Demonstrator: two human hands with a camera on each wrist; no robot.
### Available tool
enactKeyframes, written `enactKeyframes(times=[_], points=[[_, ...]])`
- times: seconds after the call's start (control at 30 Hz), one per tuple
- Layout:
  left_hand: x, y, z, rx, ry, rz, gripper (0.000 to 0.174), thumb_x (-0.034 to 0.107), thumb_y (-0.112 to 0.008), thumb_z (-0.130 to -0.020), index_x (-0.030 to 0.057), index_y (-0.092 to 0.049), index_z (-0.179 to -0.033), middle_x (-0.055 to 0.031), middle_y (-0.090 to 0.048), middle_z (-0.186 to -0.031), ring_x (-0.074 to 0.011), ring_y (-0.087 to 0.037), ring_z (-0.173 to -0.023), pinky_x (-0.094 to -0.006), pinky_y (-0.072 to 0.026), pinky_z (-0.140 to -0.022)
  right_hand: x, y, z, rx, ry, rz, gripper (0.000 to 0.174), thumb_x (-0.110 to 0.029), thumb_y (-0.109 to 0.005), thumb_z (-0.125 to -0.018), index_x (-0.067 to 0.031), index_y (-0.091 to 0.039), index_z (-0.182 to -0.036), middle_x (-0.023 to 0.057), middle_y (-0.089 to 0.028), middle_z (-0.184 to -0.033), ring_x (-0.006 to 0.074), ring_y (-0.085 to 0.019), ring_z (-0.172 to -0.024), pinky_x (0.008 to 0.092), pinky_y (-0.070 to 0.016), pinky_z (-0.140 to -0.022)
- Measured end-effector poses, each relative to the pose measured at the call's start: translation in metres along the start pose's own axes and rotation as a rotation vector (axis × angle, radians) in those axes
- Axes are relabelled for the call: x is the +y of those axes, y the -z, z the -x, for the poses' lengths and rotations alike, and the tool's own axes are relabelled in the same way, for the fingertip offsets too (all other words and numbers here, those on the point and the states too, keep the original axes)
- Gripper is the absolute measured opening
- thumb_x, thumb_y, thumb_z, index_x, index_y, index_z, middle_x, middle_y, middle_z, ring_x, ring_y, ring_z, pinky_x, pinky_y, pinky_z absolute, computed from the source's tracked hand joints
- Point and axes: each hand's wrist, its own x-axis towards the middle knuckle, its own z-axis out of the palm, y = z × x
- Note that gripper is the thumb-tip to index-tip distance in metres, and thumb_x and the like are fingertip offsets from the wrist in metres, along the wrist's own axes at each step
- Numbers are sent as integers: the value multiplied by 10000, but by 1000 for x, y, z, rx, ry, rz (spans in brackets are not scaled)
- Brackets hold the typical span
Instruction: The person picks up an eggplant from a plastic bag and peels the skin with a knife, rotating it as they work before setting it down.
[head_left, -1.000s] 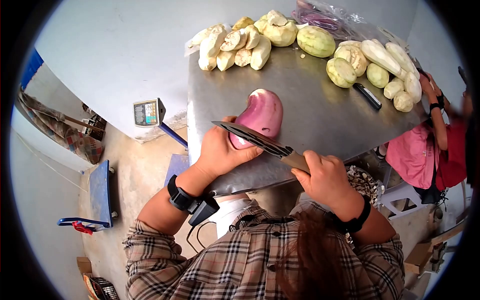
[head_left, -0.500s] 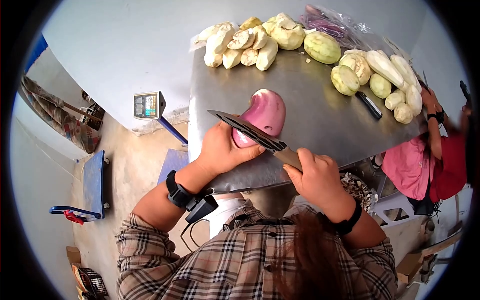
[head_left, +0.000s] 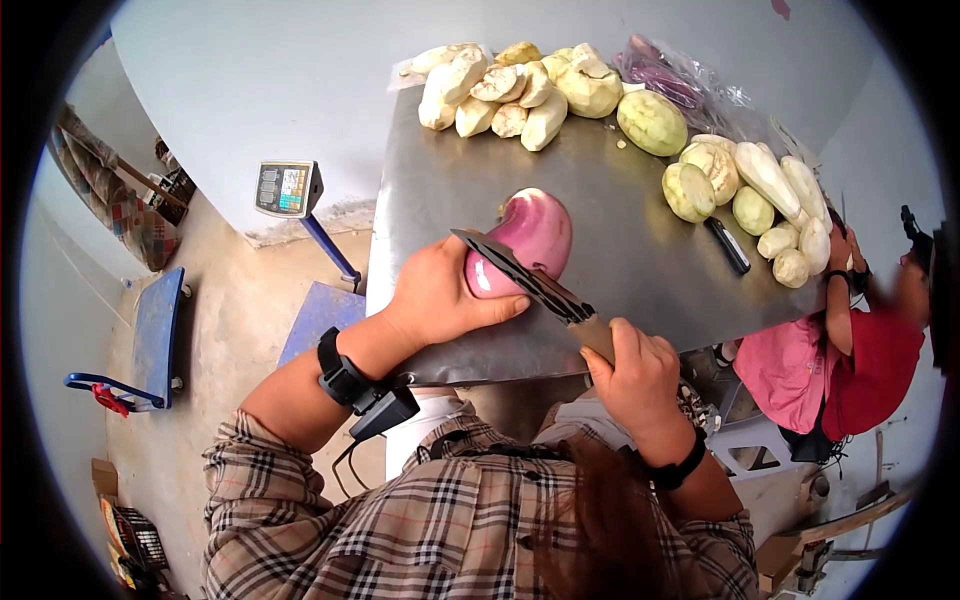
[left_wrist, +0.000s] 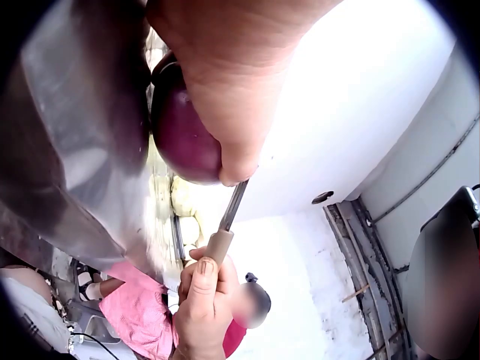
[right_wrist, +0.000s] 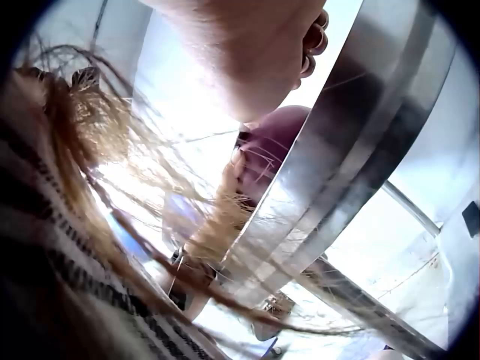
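Observation:
A purple round eggplant (head_left: 540, 232), its top end pale, stands on the metal table (head_left: 440, 185). My left hand (head_left: 435, 290) grips its near left side, the thumb lying along the bottom. With my right hand (head_left: 640, 385) I hold a knife (head_left: 528, 280) by its tan handle. The dark-patterned blade crosses the eggplant's near face slantwise, its tip pointing up and left towards the left hand's knuckles. In the left wrist view, the eggplant (left_wrist: 184, 142) shows dark purple under the thumb, with the knife handle (left_wrist: 218, 245) just beyond.
Peeled pale eggplants (head_left: 495, 85) are heaped at the back left. More peeled ones (head_left: 770, 180) lie at the right, near a black-and-white peeler-like tool (head_left: 728, 247). A plastic bag (head_left: 680, 80) sits behind. Another person (head_left: 840, 370) works at the right edge. A scale (head_left: 287, 190) stands left.
The knife has slid a little to the right and tilted more steeply, its tip now closer to the eggplant. The left hand keeps its grip. The head view has turned slightly.

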Motion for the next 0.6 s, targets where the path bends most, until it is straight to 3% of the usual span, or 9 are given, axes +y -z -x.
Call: enactKeyframes(times=[0.43, 0.53, 0.6], points=[[7, 7, 0, -39, 72, 29, 809, 615, -753, -608, 2, -574, -1104, -217, -663, -904, -397, -645, -850, -442, -519, -757, -5, -11, -23, 37, 19, -15, 378, -308, -760, -727, -51, -534, -887, 86, -562, -653, 307, -554, -553, 393, -434, -539], [7, 8, 0, -49, 66, 45, 810, 605, -754, -610, 8, -570, -1125, -216, -661, -922, -396, -644, -859, -441, -516, -766, -4, -7, -22, -41, -18, -43, 370, -244, -733, -751, -10, -541, -964, 128, -604, -754, 342, -586, -630, 418, -444, -573], [4, 7, 1, -57, 54, 61, 809, 603, -752, -611, 5, -570, -1125, -215, -658, -933, -396, -641, -868, -442, -514, -769, -3, -5, -20, -41, -21, -47, 366, -240, -731, -756, -8, -543, -968, 131, -605, -743, 346, -588, -626, 421, -449, -571]])
